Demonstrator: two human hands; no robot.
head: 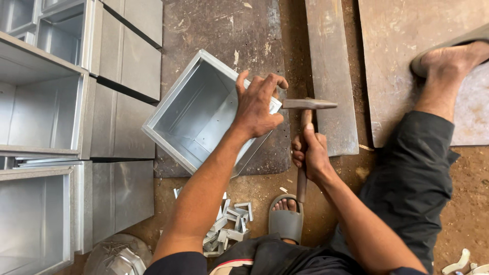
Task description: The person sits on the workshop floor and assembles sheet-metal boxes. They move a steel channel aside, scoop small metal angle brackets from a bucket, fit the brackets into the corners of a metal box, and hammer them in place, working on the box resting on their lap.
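Note:
An open sheet-metal box [193, 109] lies tilted on a dark metal plate [224, 35] in the middle of the floor. My left hand [257, 104] grips the box's right rim, fingers curled over the edge. My right hand [310, 155] is closed around the wooden handle of a hammer [305, 109], whose steel head sits level just right of the box's corner, close to my left fingers.
Several finished metal boxes [46, 107] are stacked at the left. Small metal brackets [229, 229] lie in a heap near my sandalled foot [286, 216]. A bowl of nails [117, 257] sits at the bottom left. Flat steel plates [331, 71] lie to the right.

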